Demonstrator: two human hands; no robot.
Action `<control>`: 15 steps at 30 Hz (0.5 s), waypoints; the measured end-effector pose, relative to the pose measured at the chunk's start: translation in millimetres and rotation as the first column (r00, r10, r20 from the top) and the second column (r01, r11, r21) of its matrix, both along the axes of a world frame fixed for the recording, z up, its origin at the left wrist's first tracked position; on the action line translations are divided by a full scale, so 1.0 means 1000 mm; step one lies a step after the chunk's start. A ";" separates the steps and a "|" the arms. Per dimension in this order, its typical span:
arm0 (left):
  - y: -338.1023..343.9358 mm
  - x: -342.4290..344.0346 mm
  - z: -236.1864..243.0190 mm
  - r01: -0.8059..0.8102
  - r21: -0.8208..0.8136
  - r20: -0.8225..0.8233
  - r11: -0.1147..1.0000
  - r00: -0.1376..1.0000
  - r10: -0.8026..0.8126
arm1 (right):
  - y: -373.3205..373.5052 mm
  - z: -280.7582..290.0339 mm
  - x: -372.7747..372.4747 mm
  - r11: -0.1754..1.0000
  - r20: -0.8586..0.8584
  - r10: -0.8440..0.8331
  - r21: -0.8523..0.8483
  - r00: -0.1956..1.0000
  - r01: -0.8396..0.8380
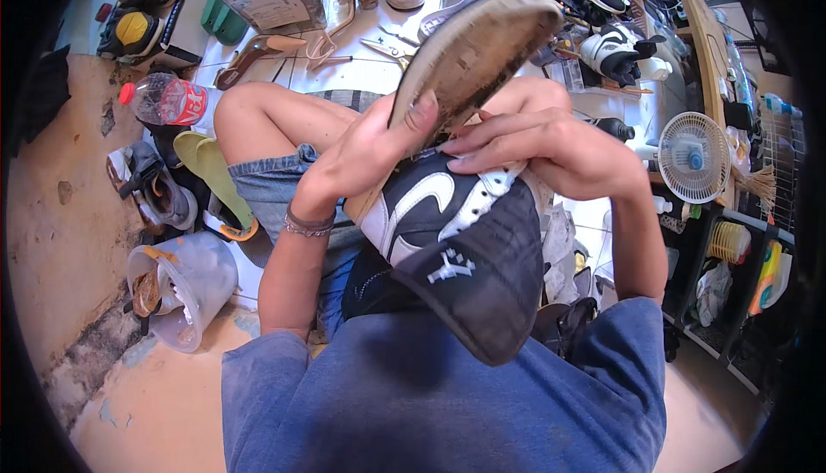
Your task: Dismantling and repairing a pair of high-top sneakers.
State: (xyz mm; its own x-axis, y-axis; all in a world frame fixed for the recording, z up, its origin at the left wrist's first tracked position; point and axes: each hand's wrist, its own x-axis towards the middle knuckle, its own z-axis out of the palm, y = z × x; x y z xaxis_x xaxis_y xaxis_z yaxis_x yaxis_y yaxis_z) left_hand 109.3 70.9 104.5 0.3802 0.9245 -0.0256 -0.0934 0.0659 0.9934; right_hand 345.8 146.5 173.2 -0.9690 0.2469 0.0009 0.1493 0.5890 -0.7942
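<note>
- Sneaker sole [486, 56], one, stands above my lap, its long axis rising from my left hand toward the far right.
- My left hand [374, 142] is clamped on the sole's lower left end, thumb over its brown face, so it is the nearer one to that end.
- My right hand [551, 146] touches the upper beside the joint with bent fingers; I cannot tell if they pinch.
- One black-and-white sneaker upper [460, 193] lies below the sole, between my two hands, leaning toward my chest; its row of eyelets [497, 185] is on my right hand's side.
- Around me on the tiled floor [292, 73] I count one plastic bucket [215, 271] and one red-capped bottle [172, 101] toward the left edge, and one metal tin [275, 0] toward the far edge.
- One white fan [693, 156] stands to my right.
</note>
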 end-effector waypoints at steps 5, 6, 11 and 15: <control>-0.003 -0.005 0.000 -0.006 0.129 -0.158 0.992 0.987 0.027 | 0.001 0.009 -0.019 0.979 0.082 0.027 0.200 0.996 -0.043; 0.000 -0.004 0.000 -0.022 0.201 -0.190 0.979 0.980 0.061 | -0.014 0.015 -0.027 0.932 0.118 -0.172 0.342 0.978 0.123; 0.026 -0.037 -0.034 -0.082 0.207 -0.157 0.975 0.981 0.116 | -0.012 -0.009 -0.069 0.816 0.212 -0.270 0.568 0.939 0.106; 0.045 -0.057 -0.083 -0.117 0.070 -0.072 0.991 0.990 0.122 | 0.027 -0.070 -0.102 0.988 0.255 -0.108 0.135 0.961 0.075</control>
